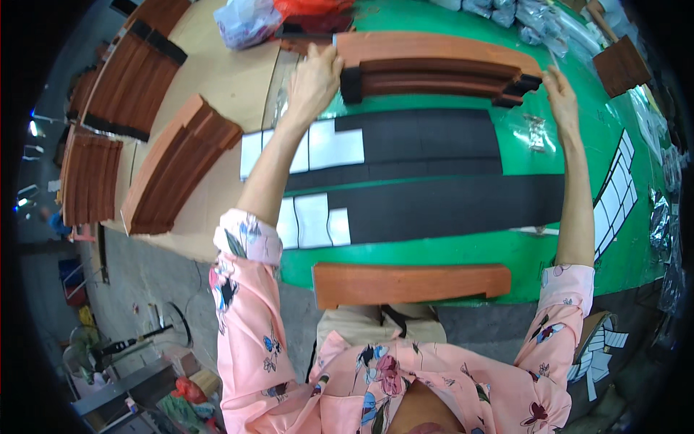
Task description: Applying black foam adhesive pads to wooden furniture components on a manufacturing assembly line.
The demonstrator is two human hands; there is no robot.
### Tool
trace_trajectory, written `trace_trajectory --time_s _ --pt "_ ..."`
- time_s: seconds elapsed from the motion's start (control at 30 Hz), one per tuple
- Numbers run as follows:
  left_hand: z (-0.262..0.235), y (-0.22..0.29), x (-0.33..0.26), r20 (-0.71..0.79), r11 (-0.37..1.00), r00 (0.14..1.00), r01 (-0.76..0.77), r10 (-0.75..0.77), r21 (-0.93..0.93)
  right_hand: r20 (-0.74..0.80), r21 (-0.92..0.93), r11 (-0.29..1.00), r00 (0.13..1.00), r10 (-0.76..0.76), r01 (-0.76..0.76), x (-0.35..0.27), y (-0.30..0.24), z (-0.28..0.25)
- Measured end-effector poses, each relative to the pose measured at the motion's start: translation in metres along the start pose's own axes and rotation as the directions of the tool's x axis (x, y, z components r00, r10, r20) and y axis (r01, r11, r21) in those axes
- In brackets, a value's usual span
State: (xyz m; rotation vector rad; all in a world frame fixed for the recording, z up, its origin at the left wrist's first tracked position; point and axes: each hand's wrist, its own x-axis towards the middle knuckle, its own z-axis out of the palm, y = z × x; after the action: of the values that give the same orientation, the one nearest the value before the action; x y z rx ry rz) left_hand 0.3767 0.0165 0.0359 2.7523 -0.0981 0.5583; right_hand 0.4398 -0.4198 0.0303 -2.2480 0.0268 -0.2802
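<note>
At the far side of the green table, a reddish-brown wooden moulding [434, 52], stepped in profile and perhaps several pieces stacked, is gripped by its two ends. My left hand [316, 81] closes on its left end, beside a black pad [352, 84]. Around the right end, my right hand [562, 101] has its fingers curled, near more black padding [522, 87]. Below the moulding lie black foam sheets [434, 141] with white-backed pieces [336, 147] at their left. A single wooden piece [412, 282] rests along the near table edge.
Stacked wooden mouldings [134, 79] and a separate curved moulding [181, 166] lie on the tan board at left. Plastic bags [247, 22] sit at the back. On the right are a white-and-black strip sheet [618, 195], a small clear packet [536, 134] and a brown block [622, 66].
</note>
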Motion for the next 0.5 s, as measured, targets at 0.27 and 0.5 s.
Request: trace_trajectory --time_s 0.27,0.5 --pt "-0.087 -0.018 -0.077 0.122 0.99 0.991 -0.045 0.061 -0.132 -0.049 0.012 0.985 0.984 -0.17 0.171 -0.097 -0.037 -0.065" --pt "-0.17 -0.023 -0.255 0.334 0.928 0.929 0.257 -0.16 -0.271 0.066 0.161 0.98 0.989 -0.132 0.12 -0.214 -0.061 -0.078"
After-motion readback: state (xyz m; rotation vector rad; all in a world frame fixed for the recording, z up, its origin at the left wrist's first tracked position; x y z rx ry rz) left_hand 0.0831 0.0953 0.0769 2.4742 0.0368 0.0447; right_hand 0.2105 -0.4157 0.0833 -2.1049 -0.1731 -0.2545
